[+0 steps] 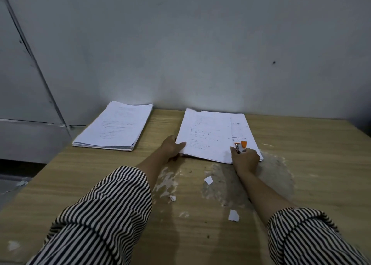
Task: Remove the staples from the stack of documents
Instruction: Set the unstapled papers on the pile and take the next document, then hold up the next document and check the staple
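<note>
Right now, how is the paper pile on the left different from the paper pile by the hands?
The left white paper pile lies untouched and neatly squared. The right white paper pile is fanned unevenly, gripped by the left hand, while the right hand holds an orange staple remover on it. Both are printed sheets on the wooden table.

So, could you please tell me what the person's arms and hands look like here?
Both arms wear loose sleeves with narrow black-and-white stripes, the left sleeve and right sleeve pushed up so the forearms are bare. The left hand and right hand are bare: no gloves, and no rings, watch or bracelets can be seen.
</note>
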